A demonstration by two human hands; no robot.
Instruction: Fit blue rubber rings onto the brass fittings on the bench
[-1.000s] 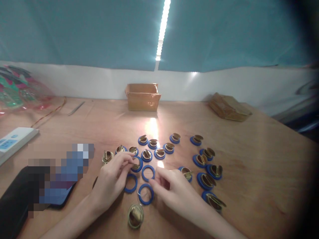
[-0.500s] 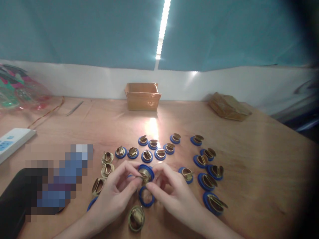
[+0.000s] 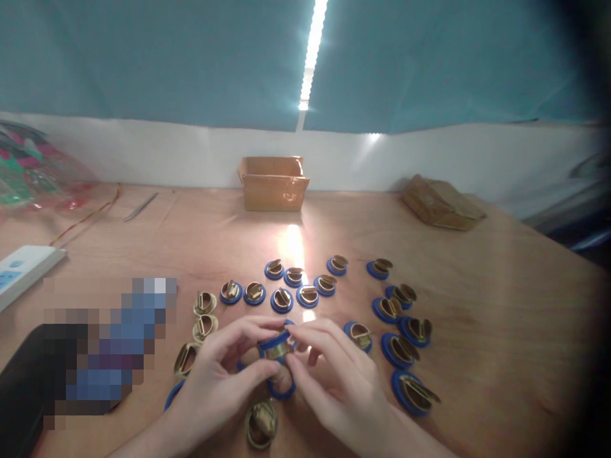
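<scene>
Between my two hands is a round brass-coloured fitting with a blue ring (image 3: 277, 350), tilted on its side. My left hand (image 3: 224, 369) pinches its left side, thumb below and fingers above. From the right, my right hand (image 3: 338, 381) grips it with thumb and fingertips. Just under it, a loose blue ring (image 3: 282, 387) lies on the table, partly hidden by my left thumb. A brass fitting without a visible blue ring (image 3: 261, 423) sits closer to me. Left of my left hand are a few more plain brass fittings (image 3: 205, 303).
Several brass fittings with blue rings stand beyond my hands (image 3: 308, 296) and to the right (image 3: 400, 350), their flaps raised. A cardboard box (image 3: 273, 194) is at the back, a crumpled brown package (image 3: 442, 203) back right. A white power strip (image 3: 28, 270) and a dark object (image 3: 42, 381) lie left.
The held fitting has been turned, so its blue ring and brass side now face me. My right fingers have moved over its top, and my left thumb has come in beneath.
</scene>
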